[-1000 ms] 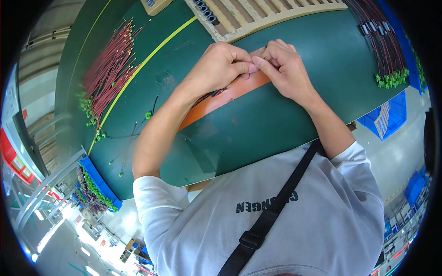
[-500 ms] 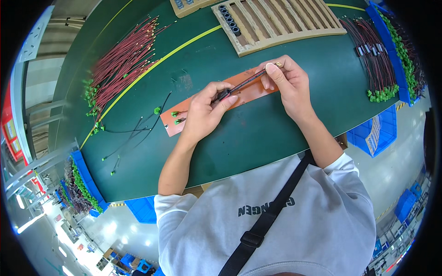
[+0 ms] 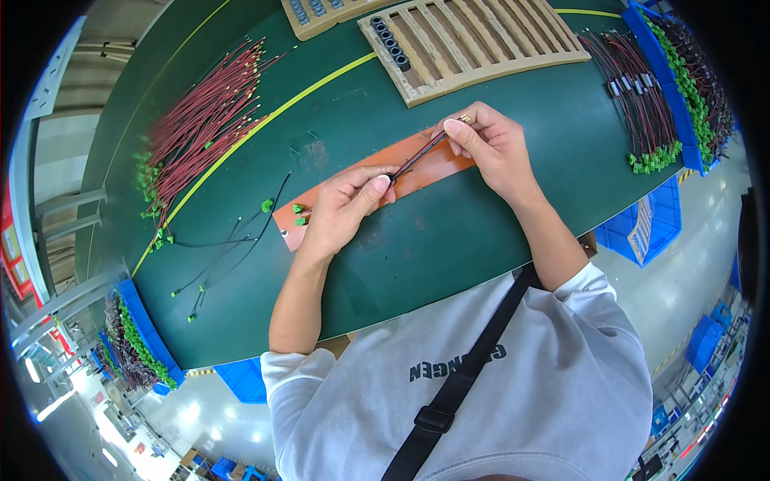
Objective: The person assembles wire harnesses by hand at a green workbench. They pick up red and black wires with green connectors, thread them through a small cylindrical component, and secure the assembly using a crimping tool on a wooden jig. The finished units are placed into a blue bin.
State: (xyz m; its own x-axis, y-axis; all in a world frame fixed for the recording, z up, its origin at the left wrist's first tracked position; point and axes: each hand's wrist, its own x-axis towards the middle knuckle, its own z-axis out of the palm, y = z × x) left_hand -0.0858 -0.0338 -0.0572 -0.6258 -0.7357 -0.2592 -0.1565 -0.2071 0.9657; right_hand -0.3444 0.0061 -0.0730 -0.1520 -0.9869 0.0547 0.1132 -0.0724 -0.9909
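Note:
A thin dark red and black wire pair (image 3: 419,158) stretches slanting between my two hands. My right hand (image 3: 496,151) pinches it close to its brass-coloured ends between thumb and fingertips. My left hand (image 3: 346,207) is closed round the other end, on a small black part (image 3: 391,178) mostly covered by thumb and fingers. Just left of that hand, green connectors (image 3: 301,215) poke out over an orange-brown board (image 3: 290,236), which lies slanted beneath both hands. Whether their leads are the ones I hold is hidden by my hand.
A pile of red wires (image 3: 212,104) lies back left; loose black wires (image 3: 241,240) are nearer. A slotted wooden tray (image 3: 481,68) holds a row of black rings (image 3: 391,44). At right are wires with grey cylinders (image 3: 638,84) and a blue bin (image 3: 662,64). Another blue bin (image 3: 144,329) stands left.
My left fingers have closed further over the black part, which showed more before. The wire pair still spans both hands. The whole view has shifted slightly.

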